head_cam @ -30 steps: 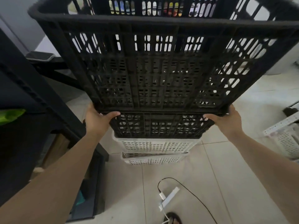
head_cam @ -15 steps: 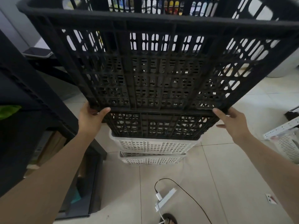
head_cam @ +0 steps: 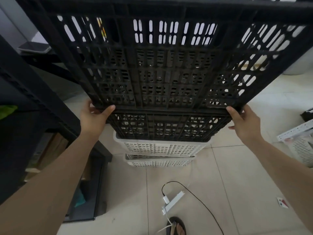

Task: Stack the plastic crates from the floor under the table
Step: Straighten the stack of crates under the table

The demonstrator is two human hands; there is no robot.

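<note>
A large black plastic crate (head_cam: 169, 73) fills the upper view, tilted, its wide rim up near my head and its narrow edge down at my hands. My left hand (head_cam: 94, 119) grips that edge at the left corner, thumb hooked over it. My right hand (head_cam: 243, 122) holds the right corner, thumb on the edge. Right under the edge a black mesh wall (head_cam: 166, 129) rests on two stacked white crates (head_cam: 160, 150) on the floor; I cannot tell whether it belongs to a second black crate.
A dark table frame (head_cam: 25, 99) stands at the left with a black box (head_cam: 91, 192) under it. On the tiled floor lie a white power strip with a black cable (head_cam: 172, 200), my sandalled foot (head_cam: 176, 226), a small card (head_cam: 282, 202) and another white crate (head_cam: 301, 150) at the right.
The black crate has tipped closer to my head and fills more of the view. My right hand, loose on the corner half a second ago, is closed on it again.
</note>
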